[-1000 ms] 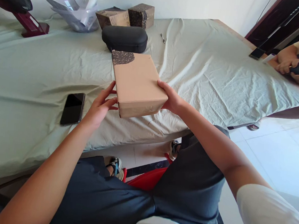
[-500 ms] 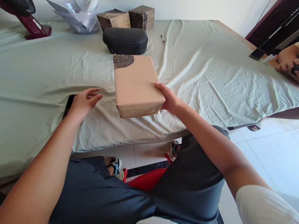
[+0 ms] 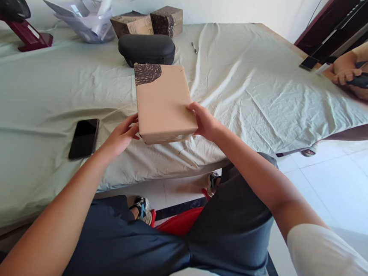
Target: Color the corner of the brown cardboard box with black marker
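A tan cardboard box with a black scribble pattern on one corner sits tilted in front of me, above the cloth-covered table. My right hand grips its right side, thumb on the top edge and the other fingers hidden beneath. At the lower left edge of the box is my left hand, its fingers curled against the side and partly hidden by it. A black smartphone lies on the cloth just left of my left hand.
Behind the box are a black hard case, two patterned cardboard boxes and a clear plastic basket of items. A dark red stand is at far left, a pen farther back. At right, another person's hands hold a phone.
My left hand has moved right, from apart to the box's left side, uncovering the smartphone. My right hand keeps its grip. The view has shifted slightly.
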Available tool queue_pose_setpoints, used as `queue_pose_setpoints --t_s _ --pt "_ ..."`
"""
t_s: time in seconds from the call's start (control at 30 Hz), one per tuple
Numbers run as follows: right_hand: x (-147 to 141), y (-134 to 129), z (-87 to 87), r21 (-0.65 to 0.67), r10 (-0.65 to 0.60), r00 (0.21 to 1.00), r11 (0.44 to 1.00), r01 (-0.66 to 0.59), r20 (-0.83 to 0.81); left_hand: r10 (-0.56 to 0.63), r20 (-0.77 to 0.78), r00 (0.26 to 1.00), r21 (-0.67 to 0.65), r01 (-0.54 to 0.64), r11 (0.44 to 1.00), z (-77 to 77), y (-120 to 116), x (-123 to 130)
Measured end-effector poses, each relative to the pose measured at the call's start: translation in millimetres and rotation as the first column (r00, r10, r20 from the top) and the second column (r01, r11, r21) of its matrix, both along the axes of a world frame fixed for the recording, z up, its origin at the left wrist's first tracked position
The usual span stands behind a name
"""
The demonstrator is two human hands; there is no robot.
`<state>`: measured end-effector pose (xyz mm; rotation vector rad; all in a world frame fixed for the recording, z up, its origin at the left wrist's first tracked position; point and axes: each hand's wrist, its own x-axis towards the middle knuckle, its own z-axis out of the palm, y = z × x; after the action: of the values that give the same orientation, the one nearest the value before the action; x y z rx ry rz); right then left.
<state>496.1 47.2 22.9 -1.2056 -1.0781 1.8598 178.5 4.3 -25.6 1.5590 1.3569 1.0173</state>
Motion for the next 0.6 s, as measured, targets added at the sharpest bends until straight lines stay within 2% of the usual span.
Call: queue_pose_setpoints --t_s 0.07,0.17,0.27,0.37,0.47,0.6 --pt "1.2 2.9 -1.5 -0.021 -0.028 0.999 0.999 0.028 0.017 -0.018 0.046 0.999 0.032 0.017 0.999 -9.2 2.5 -3.7" --pt "1.3 4.7 -3.7 -0.011 -0.083 0.994 0.996 0.084 0.073 -0.034 0.023 0.999 0.17 0.03 0.985 -20.7 4.9 -8.5" --pt "1.8 2.9 -4.2 0.062 -0.074 0.992 0.996 0.068 0.101 -0.006 -0.079 0.997 0.34 0.032 0.94 -24.1 4.1 -8.0" --pt "3.2 0.5 -4.1 0.197 -0.046 0.989 0.98 0.018 0.137 0.022 -0.159 0.987 0.456 0.054 0.888 -21.1 2.3 -5.6" --pt "3.0 1.1 -7.0 0.36 -0.034 0.987 0.933 -0.025 0.157 -0.009 -0.195 0.981 0.441 0.096 0.892 -17.3 1.2 -5.5" --pt "0.9 7.5 -18.4 0.554 -0.023 0.99 0.831 -0.057 0.137 -0.086 -0.204 0.975 0.433 0.169 0.886 -14.5 -1.1 -8.3"
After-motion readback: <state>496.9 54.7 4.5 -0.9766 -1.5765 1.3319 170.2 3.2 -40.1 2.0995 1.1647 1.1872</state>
